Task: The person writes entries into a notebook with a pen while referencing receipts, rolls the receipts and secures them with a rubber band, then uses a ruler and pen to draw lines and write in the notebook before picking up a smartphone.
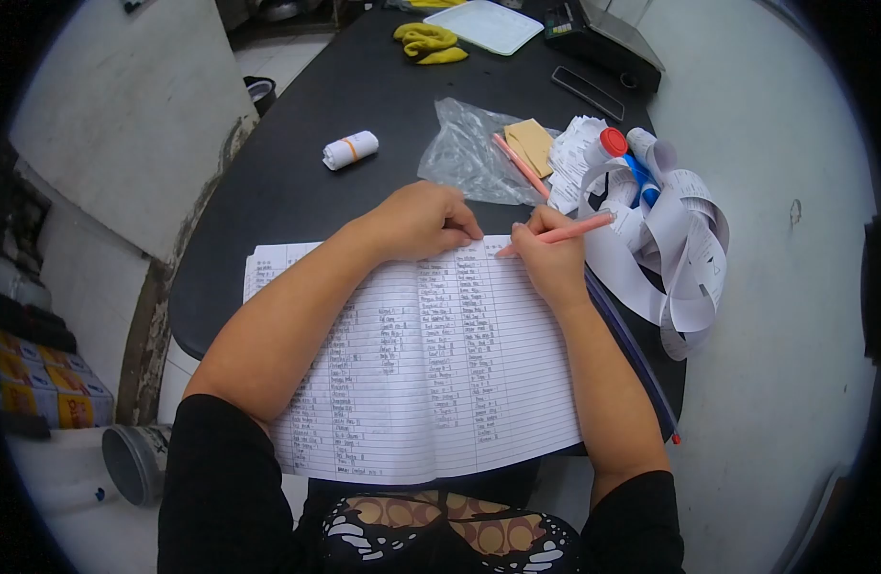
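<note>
An open lined notebook (526, 411) lies across the near end of the black table, both pages carrying columns of handwriting. My left hand (423, 222) rests on the notebook's upper edge near the fold, fingers curled loosely with the thumb apart and nothing visible in them. In my right hand (552, 253) is a pink pen (579, 229), its tip at the top of the right page. Just beyond the hands lies a clear plastic bag (464, 153) with a second pink pen (520, 166) and tan paper pieces (529, 145) over it.
Curled receipt paper (684, 258) spills off the table's right side, near a red-capped container (612, 143). A banded paper roll (350, 150) stands left. Farther back are a phone (588, 93), a scale (603, 43), a yellow cloth (431, 43) and a white tray (483, 26).
</note>
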Action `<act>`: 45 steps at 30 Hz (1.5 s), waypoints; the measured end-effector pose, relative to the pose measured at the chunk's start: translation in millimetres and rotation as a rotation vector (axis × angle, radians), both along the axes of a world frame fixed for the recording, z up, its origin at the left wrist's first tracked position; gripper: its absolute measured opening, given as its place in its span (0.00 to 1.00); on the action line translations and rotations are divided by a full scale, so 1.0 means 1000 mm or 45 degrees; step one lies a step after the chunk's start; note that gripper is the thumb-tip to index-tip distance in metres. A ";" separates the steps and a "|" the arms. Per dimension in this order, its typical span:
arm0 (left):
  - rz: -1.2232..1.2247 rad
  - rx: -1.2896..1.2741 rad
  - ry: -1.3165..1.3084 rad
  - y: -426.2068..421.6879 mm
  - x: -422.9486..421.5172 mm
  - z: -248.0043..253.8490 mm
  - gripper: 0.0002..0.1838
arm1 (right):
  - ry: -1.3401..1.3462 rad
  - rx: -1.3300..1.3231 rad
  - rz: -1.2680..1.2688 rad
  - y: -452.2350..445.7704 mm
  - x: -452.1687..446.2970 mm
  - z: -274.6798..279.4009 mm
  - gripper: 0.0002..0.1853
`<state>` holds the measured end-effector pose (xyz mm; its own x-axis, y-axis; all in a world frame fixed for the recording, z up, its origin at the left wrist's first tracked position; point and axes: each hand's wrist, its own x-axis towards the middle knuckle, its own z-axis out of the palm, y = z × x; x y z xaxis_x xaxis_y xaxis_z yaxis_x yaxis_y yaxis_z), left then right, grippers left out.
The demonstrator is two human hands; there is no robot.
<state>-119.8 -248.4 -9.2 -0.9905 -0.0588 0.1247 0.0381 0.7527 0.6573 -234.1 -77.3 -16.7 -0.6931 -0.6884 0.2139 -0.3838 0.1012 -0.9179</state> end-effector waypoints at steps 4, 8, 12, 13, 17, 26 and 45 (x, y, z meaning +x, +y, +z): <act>-0.004 0.010 0.000 0.000 0.000 0.001 0.09 | -0.005 -0.006 -0.005 -0.001 -0.004 -0.006 0.13; 0.004 0.002 -0.003 0.001 0.000 0.001 0.09 | 0.071 0.017 -0.022 0.001 -0.003 -0.004 0.13; -0.005 0.010 0.002 0.000 0.000 -0.001 0.09 | 0.108 0.015 -0.028 0.000 -0.007 -0.011 0.13; -0.003 0.009 -0.001 0.000 0.000 0.000 0.09 | 0.093 0.011 -0.022 0.000 -0.007 -0.010 0.13; -0.010 0.011 0.019 -0.001 0.000 -0.002 0.09 | -0.029 -0.040 -0.044 0.000 -0.010 -0.013 0.13; -0.003 0.009 -0.001 0.000 0.000 0.000 0.09 | 0.088 -0.003 -0.047 0.001 -0.004 -0.005 0.13; -0.015 -0.008 0.037 -0.001 0.000 -0.001 0.09 | 0.015 0.004 -0.012 0.000 -0.008 -0.009 0.14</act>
<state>-119.7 -249.2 -10.4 -0.9870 -0.0465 0.1536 0.0656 0.7562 0.6511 -242.1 -77.1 -25.9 -0.6968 -0.6827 0.2199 -0.3939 0.1080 -0.9128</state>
